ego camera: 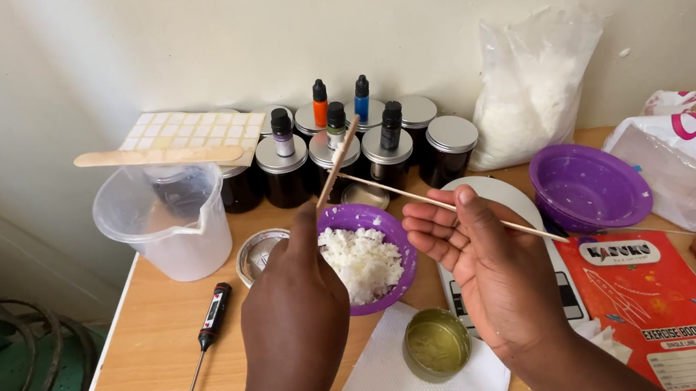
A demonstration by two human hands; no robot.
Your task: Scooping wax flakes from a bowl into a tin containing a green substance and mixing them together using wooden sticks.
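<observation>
1. Head view: the bench [157,350] carries a purple bowl [391,226] of white flakes between both hands.
2. The left hand [292,313] grip is clenched on one wooden stick [338,161].
3. The right hand [483,267] pinches a long skewer [518,226]; it is best kept steady and level.
</observation>
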